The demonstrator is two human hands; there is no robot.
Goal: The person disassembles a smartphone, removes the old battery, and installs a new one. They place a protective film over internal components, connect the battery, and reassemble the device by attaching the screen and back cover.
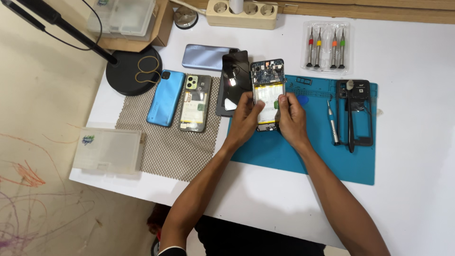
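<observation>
Opened phone (268, 90) is lying flat at the back-left of the blue mat (332, 161), long axis running away from the person, circuit-board end pointing toward the power strip (241, 13). Back cover is off: dark board up top, pale battery filling the middle. Left hand (245, 118) is gripping its left edge, thumb on the battery. Right hand (291, 118) is pinching the right edge, fingers curled. Screwdriver (332, 124) is lying just right.

An opened smartphone (268, 92), back cover off, is lying lengthwise toward twelve o'clock on the blue mat, showing its white battery and blue circuit board
</observation>
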